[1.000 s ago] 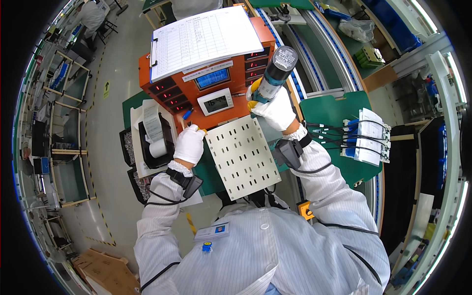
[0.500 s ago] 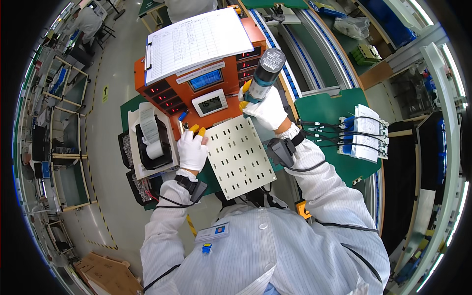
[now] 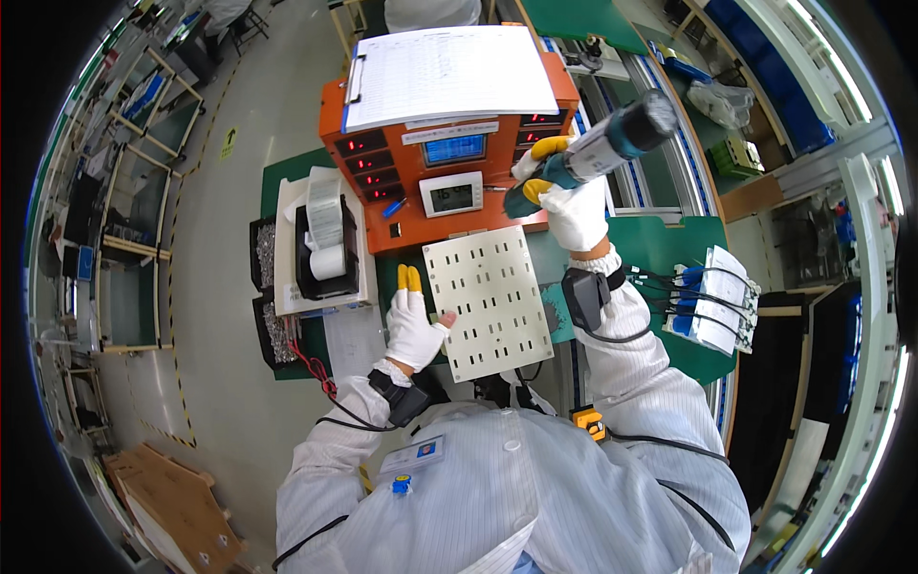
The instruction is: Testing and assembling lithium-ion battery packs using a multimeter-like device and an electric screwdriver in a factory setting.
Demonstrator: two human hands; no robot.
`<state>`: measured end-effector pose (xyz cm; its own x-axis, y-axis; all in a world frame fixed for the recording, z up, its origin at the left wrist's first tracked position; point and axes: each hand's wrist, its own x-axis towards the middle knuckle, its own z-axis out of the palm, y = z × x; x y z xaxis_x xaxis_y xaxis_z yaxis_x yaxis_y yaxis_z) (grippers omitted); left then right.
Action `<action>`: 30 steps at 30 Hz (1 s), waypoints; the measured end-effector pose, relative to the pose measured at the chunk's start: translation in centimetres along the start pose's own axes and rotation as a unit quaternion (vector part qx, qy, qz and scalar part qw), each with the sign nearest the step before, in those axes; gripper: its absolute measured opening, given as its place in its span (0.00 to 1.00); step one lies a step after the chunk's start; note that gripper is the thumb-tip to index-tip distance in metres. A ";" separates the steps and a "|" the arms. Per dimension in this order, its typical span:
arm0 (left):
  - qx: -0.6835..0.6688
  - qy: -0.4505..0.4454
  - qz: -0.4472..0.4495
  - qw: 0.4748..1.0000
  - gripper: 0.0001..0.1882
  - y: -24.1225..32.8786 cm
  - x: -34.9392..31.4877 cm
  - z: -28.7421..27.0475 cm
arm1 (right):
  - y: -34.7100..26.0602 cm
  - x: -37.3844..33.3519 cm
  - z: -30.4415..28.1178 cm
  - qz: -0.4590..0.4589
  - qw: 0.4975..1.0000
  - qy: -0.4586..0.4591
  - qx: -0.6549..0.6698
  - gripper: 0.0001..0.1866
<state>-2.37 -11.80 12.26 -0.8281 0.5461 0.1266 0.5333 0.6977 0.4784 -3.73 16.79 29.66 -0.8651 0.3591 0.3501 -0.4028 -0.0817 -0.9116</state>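
Note:
A teal and black cordless screwdriver [image 3: 588,158] is gripped in my right hand [image 3: 576,212], above the right front of an orange control box [image 3: 411,225]. Its dark end tilts up to the right, and its nose points left toward a small white digital clock [image 3: 452,196] on the box. My left hand [image 3: 413,325] has its yellow-tipped fingers stretched forward. The bare thumb touches the left edge of a cream slotted metal plate [image 3: 490,306], which lies in front of the box. Both hands wear white gloves.
Left of the box stands a pale bin with a black holder and a paper roll [image 3: 328,260], beside black trays of small metal parts [image 3: 265,253]. A clipboard [image 3: 449,77] lies atop the box. To the right, a cabled white unit [image 3: 717,301] sits on a green mat.
My left hand has drawn back from the box front to the plate's left edge, its fingers straightening. The screwdriver has tipped over to the right in my right hand. The whole view has shifted.

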 end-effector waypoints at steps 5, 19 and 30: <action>-0.090 -0.105 -0.119 0.983 0.43 1.2 -1.4 0.9 | 2.3 -1.9 6.4 0.031 0.997 -0.074 0.022 0.22; -0.153 -0.119 -0.137 0.971 0.41 1.1 -1.3 0.8 | 5.0 -2.9 10.6 0.101 0.995 -0.017 -0.007 0.18; -0.151 -0.129 -0.105 0.974 0.39 0.6 -1.1 1.2 | 3.2 -3.3 12.3 0.097 0.988 -0.018 -0.115 0.16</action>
<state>-0.92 -11.44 11.39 -0.8217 0.5316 -0.2055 0.2496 0.6598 0.7088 -5.86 3.92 28.20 -0.9307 0.3247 0.1684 -0.1539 0.0699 -0.9856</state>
